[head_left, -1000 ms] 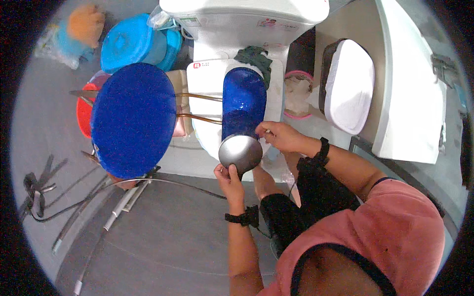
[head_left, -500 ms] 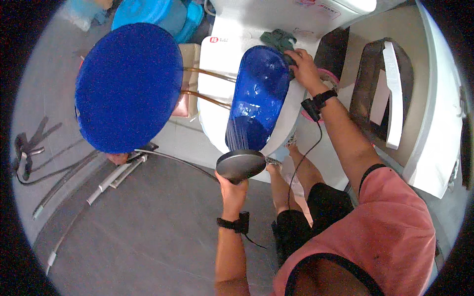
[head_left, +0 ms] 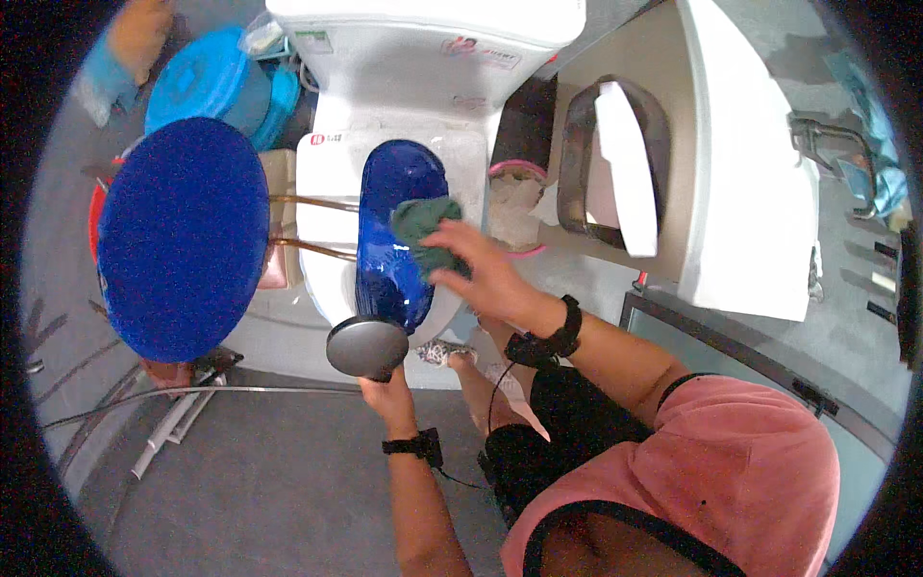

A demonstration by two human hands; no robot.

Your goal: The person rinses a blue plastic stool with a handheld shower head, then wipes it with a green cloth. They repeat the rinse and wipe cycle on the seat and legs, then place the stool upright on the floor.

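My left hand (head_left: 388,396) grips the handle of a dark round shower head (head_left: 368,346), held at the near end of a shiny blue chair backrest (head_left: 404,171). The backrest looks wet and lies over the white toilet lid (head_left: 327,173). Two brown metal rods (head_left: 312,202) run from it to the round blue seat (head_left: 183,240) on the left. On the middle of the backrest my right hand (head_left: 488,274) presses a dark green cloth (head_left: 419,219), its fingers bent over it. Water jets do not show clearly.
A light blue lidded bucket (head_left: 197,87) stands at the back left. Right of the toilet is a pink-rimmed waste bin (head_left: 517,207). Farther right are a cabinet with an oval opening (head_left: 577,192) and a white basin (head_left: 750,192). The shower hose (head_left: 269,388) crosses at the left.
My right hand has moved the cloth from the backrest's far right edge to its middle. The view has swung right, so things sit farther left. The water jets seen before are no longer distinct.
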